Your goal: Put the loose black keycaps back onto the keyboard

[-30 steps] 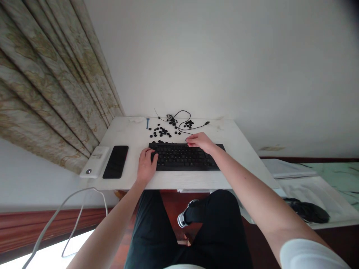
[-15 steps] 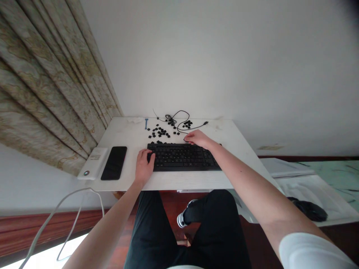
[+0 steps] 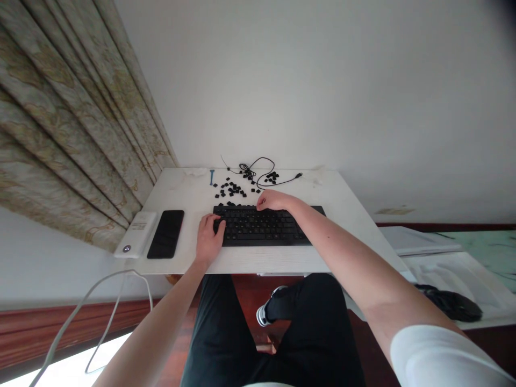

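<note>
A black keyboard point(image 3: 266, 236) lies on the white table. My left hand point(image 3: 208, 236) grips its left end, the thumb over the near side and the fingers at the far corner. My right hand point(image 3: 272, 200) is bent down over the keyboard's far edge, its fingers pinched together on a small black keycap that the fingers hide now. Loose black keycaps point(image 3: 234, 189) lie scattered behind the keyboard, several of them close against its far edge. More keycaps point(image 3: 273, 176) sit in a small group beside the cable.
A black USB cable point(image 3: 278, 183) lies coiled at the back, near a blue tool point(image 3: 212, 177). To the left are a black phone point(image 3: 165, 234) and a white box-shaped device point(image 3: 136, 235). A patterned curtain point(image 3: 80, 118) hangs at the left; a wall point(image 3: 266, 97) stands behind the table.
My right hand has moved a little left and down onto the keyboard's far edge, with its wrist bent more. My left hand keeps its place on the keyboard.
</note>
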{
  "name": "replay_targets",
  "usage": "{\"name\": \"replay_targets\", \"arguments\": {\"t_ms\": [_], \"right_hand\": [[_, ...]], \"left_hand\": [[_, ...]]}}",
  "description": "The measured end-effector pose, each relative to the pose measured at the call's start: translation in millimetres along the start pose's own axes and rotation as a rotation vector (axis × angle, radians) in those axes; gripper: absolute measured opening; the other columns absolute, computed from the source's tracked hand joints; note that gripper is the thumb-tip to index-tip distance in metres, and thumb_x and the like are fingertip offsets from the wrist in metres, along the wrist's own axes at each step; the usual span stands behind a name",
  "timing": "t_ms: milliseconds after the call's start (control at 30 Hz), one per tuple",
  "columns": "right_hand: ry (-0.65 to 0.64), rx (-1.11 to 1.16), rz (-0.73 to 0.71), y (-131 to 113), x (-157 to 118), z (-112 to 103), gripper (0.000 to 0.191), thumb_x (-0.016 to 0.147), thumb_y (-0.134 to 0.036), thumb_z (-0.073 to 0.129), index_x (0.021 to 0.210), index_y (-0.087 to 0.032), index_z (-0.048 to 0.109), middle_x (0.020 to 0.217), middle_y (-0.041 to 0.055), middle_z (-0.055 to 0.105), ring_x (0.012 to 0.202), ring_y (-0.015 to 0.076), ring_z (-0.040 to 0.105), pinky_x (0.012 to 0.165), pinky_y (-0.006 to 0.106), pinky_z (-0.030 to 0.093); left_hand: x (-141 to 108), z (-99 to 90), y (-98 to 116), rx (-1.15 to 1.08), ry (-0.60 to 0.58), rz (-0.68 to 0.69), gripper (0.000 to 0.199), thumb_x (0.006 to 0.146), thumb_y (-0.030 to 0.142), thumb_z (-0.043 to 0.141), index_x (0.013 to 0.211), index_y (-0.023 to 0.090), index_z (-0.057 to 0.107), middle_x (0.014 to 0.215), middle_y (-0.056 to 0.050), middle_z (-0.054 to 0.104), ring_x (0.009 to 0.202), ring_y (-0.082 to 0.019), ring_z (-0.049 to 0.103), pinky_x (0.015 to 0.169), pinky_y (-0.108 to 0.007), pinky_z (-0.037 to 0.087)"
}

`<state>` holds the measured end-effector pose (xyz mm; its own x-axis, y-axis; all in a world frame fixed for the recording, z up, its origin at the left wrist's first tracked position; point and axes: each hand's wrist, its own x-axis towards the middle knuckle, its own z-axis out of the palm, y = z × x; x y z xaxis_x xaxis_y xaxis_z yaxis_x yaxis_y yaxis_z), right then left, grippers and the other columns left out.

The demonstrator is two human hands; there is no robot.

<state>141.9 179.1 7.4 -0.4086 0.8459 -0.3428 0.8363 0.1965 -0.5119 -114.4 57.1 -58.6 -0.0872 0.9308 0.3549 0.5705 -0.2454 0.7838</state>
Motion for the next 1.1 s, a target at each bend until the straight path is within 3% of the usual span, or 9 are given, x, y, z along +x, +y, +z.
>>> {"name": "replay_targets", "arguments": {"t_ms": [300, 567, 867, 1100], "right_hand": [[-0.03, -0.001, 0.036, 1.3, 5.5, -1.3, 0.012, 0.066, -0.026, 0.079, 0.076, -0.019, 0.08, 0.075, 0.0043, 0.075, 0.074, 0.0207, 0.065, 0.069, 0.028, 0.046], [-0.177, -0.039, 0.072, 2.1, 12.6, -10.0, 0.032, 0.069, -0.034, 0.075, 0.094, -0.015, 0.08, 0.085, 0.0061, 0.076, 0.079, 0.0206, 0.065, 0.068, 0.026, 0.046], [-0.207, -0.063, 0.093, -1.3, 11.6, -13.3, 0.036, 0.068, -0.038, 0.077, 0.096, -0.015, 0.08, 0.087, 0.0063, 0.075, 0.081, 0.0213, 0.066, 0.07, 0.027, 0.046], [-0.162, -0.05, 0.102, -2.6, 9.2, -11.6, 0.033, 0.068, -0.036, 0.078, 0.094, -0.016, 0.08, 0.092, 0.0067, 0.076, 0.088, 0.0226, 0.067, 0.077, 0.027, 0.047]], "left_hand": [[0.4, 1.3, -1.5, 0.026, -0.008, 0.005, 0.013, 0.091, 0.03, 0.056, 0.102, 0.023, 0.06, 0.112, -0.009, 0.058, 0.118, -0.026, 0.053, 0.11, -0.045, 0.038], [0.2, 2.5, -3.8, 0.097, -0.014, 0.009, 0.015, 0.095, 0.033, 0.052, 0.103, 0.023, 0.058, 0.114, -0.008, 0.058, 0.118, -0.025, 0.053, 0.109, -0.046, 0.04], [0.4, 3.1, -4.0, 0.116, -0.003, 0.023, 0.016, 0.095, 0.034, 0.052, 0.103, 0.022, 0.058, 0.113, -0.009, 0.059, 0.117, -0.025, 0.053, 0.109, -0.046, 0.041], [0.9, 3.2, -3.6, 0.116, -0.006, 0.032, 0.015, 0.095, 0.033, 0.052, 0.103, 0.023, 0.058, 0.112, -0.008, 0.058, 0.117, -0.025, 0.054, 0.108, -0.046, 0.041]]}}
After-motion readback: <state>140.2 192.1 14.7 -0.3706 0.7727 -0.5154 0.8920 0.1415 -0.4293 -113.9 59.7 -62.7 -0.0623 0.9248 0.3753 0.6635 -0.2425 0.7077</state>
